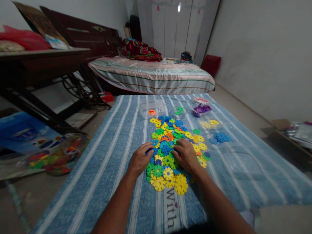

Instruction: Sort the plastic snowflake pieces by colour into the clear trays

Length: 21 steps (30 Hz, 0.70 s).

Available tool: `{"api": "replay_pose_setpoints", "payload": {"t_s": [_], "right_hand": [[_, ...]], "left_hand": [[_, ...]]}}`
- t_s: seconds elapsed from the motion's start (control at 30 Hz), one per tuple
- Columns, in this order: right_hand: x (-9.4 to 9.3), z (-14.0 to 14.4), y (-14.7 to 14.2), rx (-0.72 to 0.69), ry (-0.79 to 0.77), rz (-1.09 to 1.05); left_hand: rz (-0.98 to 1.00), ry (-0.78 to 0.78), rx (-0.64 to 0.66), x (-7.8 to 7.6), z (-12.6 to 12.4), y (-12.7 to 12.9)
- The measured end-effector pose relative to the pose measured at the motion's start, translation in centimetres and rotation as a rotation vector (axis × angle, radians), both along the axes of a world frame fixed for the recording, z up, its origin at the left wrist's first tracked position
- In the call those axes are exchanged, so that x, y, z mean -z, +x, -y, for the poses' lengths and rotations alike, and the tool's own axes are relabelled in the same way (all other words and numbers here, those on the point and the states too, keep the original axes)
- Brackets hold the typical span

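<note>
A wide pile of notched plastic flower discs (pixel 168 161) in yellow, green, blue and orange lies in the middle of the cloth. At its left edge is my left hand (pixel 141 158), thumb and fingers closed around a dark blue disc (pixel 149 150). My right hand (pixel 186 154) rests over the right side of the pile. Its bent fingers are apart and touch blue and green discs; nothing held shows in them. Clear plastic boxes stand beyond the pile. One tub (pixel 142 109) has orange discs (pixel 152 112), and another holds green discs (pixel 179 110).
To the right sit boxes with purple discs (pixel 202 108), yellow discs (pixel 210 123) and blue discs (pixel 221 137), and a clear lid or tray (pixel 243 161). Striped blue cloth (pixel 109 156) covers the table. A bed (pixel 156 76) stands behind, a sewing-machine table (pixel 44 60) at left.
</note>
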State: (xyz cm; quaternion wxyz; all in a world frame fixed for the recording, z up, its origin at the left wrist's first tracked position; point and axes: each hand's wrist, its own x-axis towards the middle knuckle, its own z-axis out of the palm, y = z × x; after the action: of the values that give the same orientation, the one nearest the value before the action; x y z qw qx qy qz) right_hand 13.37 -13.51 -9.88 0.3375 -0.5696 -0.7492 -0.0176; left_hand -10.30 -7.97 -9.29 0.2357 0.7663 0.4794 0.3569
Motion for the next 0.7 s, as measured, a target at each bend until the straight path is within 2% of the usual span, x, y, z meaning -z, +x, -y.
{"api": "replay_pose_setpoints", "payload": {"t_s": [0.3, 0.57, 0.7], "right_hand": [[0.7, 0.1, 0.5, -0.099, -0.03, -0.189], [-0.6, 1.2, -0.2, -0.03, -0.084, 0.011], [-0.4, 1.3, -0.2, -0.03, -0.097, 0.004]], "left_hand": [[-0.003, 0.01, 0.007, 0.2, -0.1, 0.0], [0.002, 0.011, -0.007, 0.1, -0.1, 0.1], [0.008, 0.014, -0.008, 0.0, 0.0, 0.1]]}}
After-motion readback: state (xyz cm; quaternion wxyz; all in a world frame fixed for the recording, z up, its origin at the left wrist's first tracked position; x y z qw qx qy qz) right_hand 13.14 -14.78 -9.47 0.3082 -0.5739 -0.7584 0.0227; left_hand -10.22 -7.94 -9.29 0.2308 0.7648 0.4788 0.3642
